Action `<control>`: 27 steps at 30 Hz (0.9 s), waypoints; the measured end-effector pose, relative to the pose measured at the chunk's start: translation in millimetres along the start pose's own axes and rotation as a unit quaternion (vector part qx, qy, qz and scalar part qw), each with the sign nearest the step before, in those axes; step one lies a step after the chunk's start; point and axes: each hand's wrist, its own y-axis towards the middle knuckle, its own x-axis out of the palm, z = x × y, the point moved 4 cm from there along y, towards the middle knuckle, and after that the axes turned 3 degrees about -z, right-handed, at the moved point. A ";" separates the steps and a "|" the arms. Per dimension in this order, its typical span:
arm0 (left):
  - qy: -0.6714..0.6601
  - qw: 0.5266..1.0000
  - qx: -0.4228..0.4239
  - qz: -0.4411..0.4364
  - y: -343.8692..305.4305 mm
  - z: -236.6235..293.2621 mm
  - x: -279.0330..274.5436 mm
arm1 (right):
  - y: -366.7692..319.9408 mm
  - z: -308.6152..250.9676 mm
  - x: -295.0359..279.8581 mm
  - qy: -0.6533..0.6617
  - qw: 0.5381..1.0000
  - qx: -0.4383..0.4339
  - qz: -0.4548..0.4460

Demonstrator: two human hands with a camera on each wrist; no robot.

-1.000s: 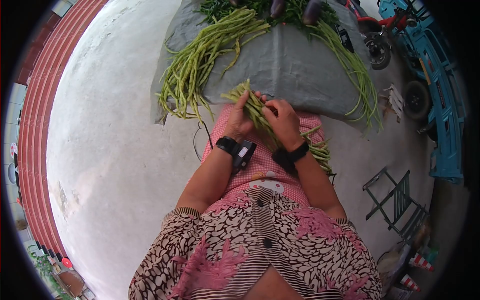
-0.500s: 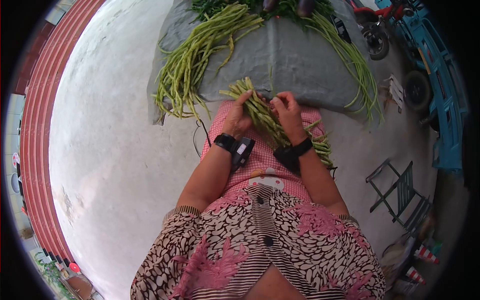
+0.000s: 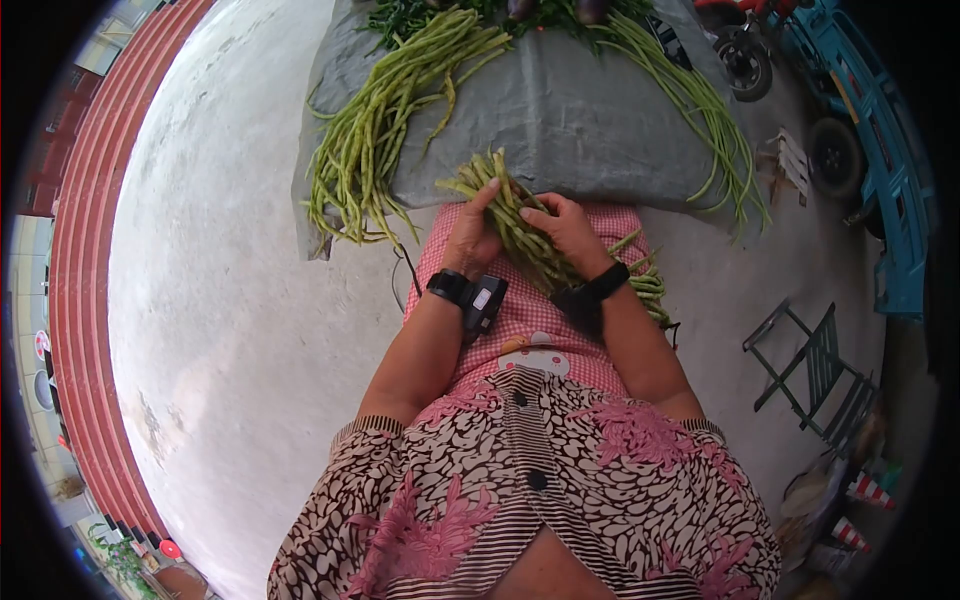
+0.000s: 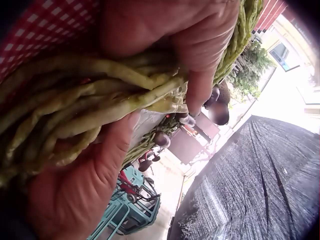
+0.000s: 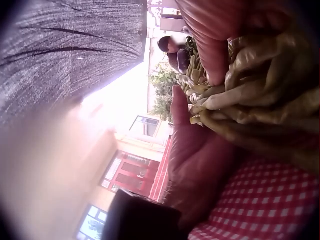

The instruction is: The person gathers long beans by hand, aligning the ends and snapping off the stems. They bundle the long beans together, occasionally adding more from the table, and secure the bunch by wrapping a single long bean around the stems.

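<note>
A bundle of green long beans lies slantwise over the lap, between the two hands. My left hand grips the bundle near its upper end, thumb along its side. On the other side, my right hand holds the same bundle, its thumb laid over the beans and its other fingers mostly hidden. In the left wrist view the bean pods run close past the camera between the hands. The right wrist view shows the bean ends near the fingertips.
A grey sheet-covered surface in front bears a pile of long beans at left, thinner beans at right and eggplants at the far edge. A folding stool and a blue vehicle stand at right.
My right hand lifted off to the right with its fingers pinched beside a thin strand, then came back onto the bundle. The left hand has kept its grip. The head view has shifted slightly.
</note>
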 end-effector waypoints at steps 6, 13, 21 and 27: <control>0.104 0.994 -0.017 0.023 2.8 -3.1 -5.4 | -8.1 -5.0 1.1 0.098 0.995 0.009 0.000; 0.031 0.998 -0.039 0.032 3.0 -4.5 -8.2 | -6.5 -3.4 -3.8 0.139 0.990 0.001 0.019; 0.047 0.998 -0.047 0.013 3.1 -3.5 -13.3 | -13.2 -12.5 -6.4 0.107 0.982 -0.027 0.150; 0.046 0.998 -0.021 0.027 2.6 -2.4 -14.3 | -8.6 -5.6 -14.9 0.108 0.991 -0.004 0.077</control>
